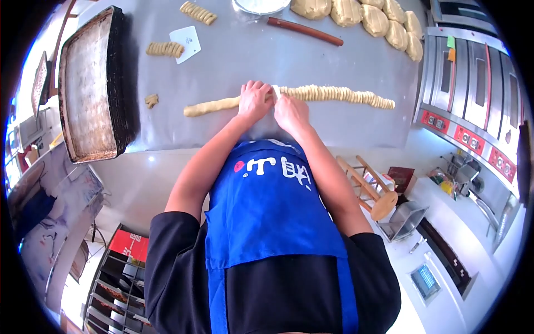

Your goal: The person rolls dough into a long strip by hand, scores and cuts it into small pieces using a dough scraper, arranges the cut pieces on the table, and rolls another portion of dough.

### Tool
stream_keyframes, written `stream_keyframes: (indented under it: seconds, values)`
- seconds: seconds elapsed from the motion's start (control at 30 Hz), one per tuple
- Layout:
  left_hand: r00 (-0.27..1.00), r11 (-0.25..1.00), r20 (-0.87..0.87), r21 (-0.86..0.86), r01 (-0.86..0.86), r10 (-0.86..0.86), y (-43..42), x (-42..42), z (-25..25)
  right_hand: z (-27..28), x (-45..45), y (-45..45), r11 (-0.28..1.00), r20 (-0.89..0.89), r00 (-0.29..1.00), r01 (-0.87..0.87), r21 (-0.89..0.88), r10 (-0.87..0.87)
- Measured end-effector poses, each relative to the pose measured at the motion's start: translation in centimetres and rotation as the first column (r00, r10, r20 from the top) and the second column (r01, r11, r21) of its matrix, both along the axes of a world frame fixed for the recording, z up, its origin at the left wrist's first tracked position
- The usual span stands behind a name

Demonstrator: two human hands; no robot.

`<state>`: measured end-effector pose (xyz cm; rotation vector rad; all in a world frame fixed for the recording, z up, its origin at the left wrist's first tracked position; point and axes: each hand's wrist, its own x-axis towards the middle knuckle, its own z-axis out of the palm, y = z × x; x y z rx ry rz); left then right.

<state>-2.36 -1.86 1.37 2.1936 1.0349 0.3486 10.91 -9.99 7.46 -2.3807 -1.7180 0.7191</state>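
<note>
A long dough rope (214,107) lies across the metal table. Its left part is smooth and whole; to the right of my hands it is a row of thin slices (339,94). My left hand (255,100) rests on the rope at the cut edge, fingers bent together over the dough. Just beside it, my right hand (291,112) is closed on a white scraper (276,92), which stands upright against the dough. The lower part of the scraper and my right fingertips are hidden.
Stacked dark trays (89,83) stand at the left table edge. Small sliced dough pieces (164,49), a white card (186,43), a brown rolling pin (306,31), a bowl (261,4) and several dough lumps (374,21) lie farther back. Ovens (473,89) stand right.
</note>
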Motion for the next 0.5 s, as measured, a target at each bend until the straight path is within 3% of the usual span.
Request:
stream_keyframes:
  seconds: [0.17,0.23,0.27,0.33,0.5]
  values:
    - [0.999,0.999,-0.05,0.033,-0.014,0.016,0.2,-0.3,-0.7,-3.0,-1.9,0.3,0.997,0.066,0.995,0.068,0.042,-0.071]
    - [0.98,0.995,0.17,-0.037,-0.096,0.101,0.0,-0.8,-0.7,-2.2,-1.3,-0.2,0.989,0.011,0.99,0.14,0.05,-0.14]
    - [0.979,0.995,0.177,-0.03,-0.093,0.097,0.2,-0.9,-0.8,-1.8,-0.8,-0.4,0.988,0.016,0.99,0.142,0.059,-0.143]
    - [0.998,0.999,0.059,0.01,-0.039,0.038,0.1,-1.2,-0.6,-1.3,-0.3,-1.1,0.989,0.002,0.992,0.127,0.073,-0.127]
    - [0.998,0.999,0.054,0.013,-0.031,0.03,0.0,-1.0,-0.5,1.0,-1.1,0.7,0.998,0.014,0.999,-0.037,-0.045,0.037]
